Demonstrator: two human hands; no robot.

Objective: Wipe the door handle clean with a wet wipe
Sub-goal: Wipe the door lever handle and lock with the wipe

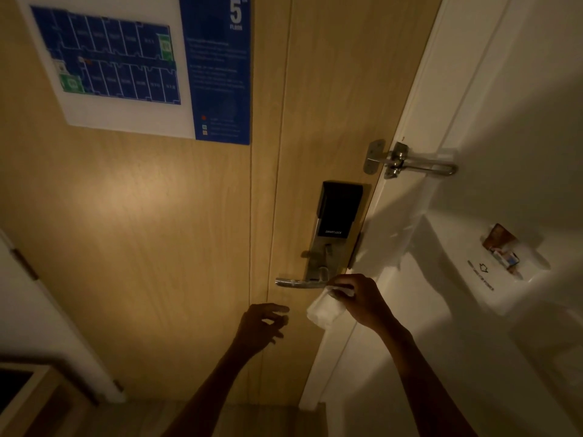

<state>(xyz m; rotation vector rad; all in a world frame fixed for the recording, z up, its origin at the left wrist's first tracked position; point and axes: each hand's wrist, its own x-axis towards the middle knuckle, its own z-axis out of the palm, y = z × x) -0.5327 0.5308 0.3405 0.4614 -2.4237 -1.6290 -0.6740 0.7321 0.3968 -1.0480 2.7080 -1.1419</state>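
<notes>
A silver lever door handle [291, 282] sticks out leftward from a metal smart lock plate [318, 263] on a light wooden door [157, 231]. My right hand [359, 299] is at the handle's pivot end, pinching a white wet wipe [325, 312] that hangs down below the lever. My left hand [262, 323] hovers below the handle's free end with fingers spread and nothing in it, a short gap away from the lever.
A black lock panel [339, 209] tops the plate. A metal swing-bar door guard [410, 162] bridges door and white frame [410, 216]. A key card holder [504, 253] sits on the right wall. A blue floor-plan sign [132, 64] hangs upper left.
</notes>
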